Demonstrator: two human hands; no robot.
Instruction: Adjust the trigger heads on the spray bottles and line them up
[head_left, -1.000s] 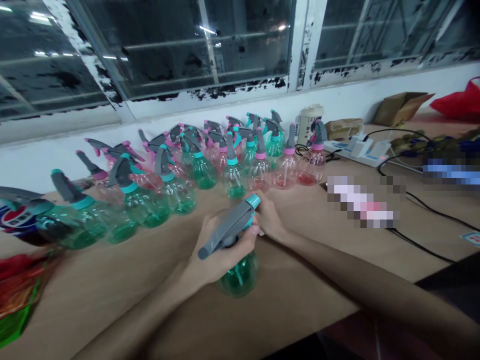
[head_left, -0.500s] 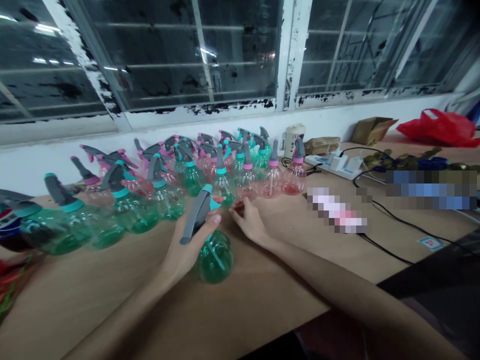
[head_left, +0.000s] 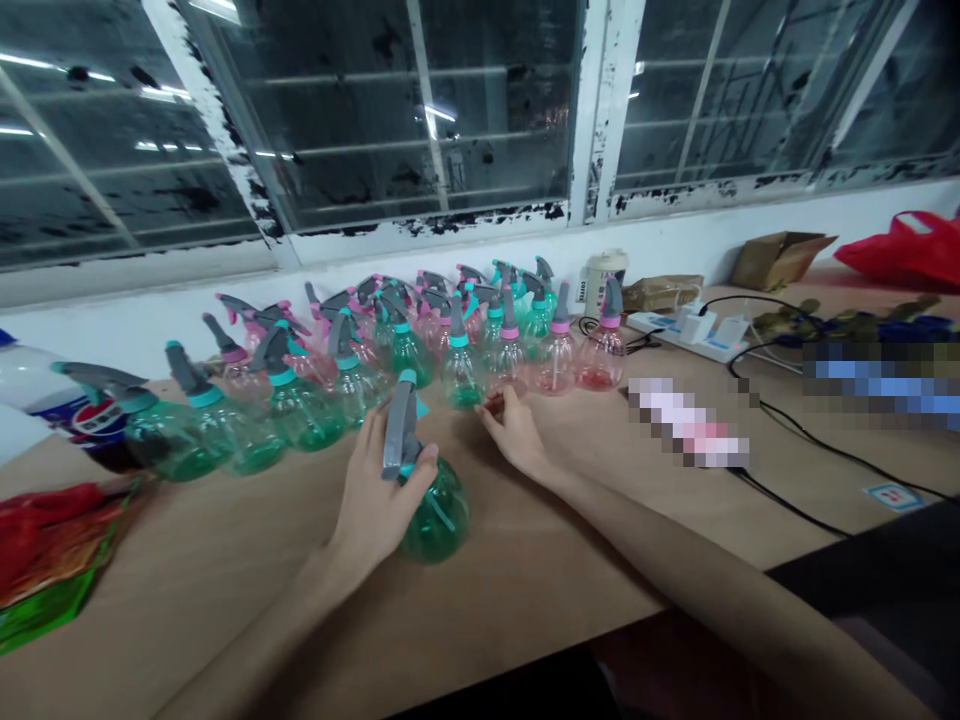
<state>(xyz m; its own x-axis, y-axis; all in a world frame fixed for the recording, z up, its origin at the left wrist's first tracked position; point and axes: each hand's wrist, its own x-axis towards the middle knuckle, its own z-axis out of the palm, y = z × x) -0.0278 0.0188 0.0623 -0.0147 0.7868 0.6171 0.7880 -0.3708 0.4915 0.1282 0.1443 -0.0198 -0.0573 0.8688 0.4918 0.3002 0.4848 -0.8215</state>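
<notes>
My left hand (head_left: 382,485) is wrapped round the neck of a green spray bottle (head_left: 439,515) with a grey trigger head and teal collar. This bottle stands on the table in front of me, some green liquid visible inside. My right hand (head_left: 514,435) rests on the table with fingers loosely curled and the thumb apart; nothing shows in it. Its fingertips are close to a green spray bottle (head_left: 463,375) and a pink spray bottle (head_left: 510,360) in the front row; whether they touch is unclear.
Several more green and pink spray bottles line the wall. At left are a cola bottle (head_left: 90,430) and a red and green packet (head_left: 60,560). Behind stand a coffee cup (head_left: 604,280) and a power strip (head_left: 686,335); black cables cross the table's right side.
The view has swung left, bringing more of the cola bottle and packet into sight. My left hand has settled lower round the bottle's neck. My right hand stays by the front row.
</notes>
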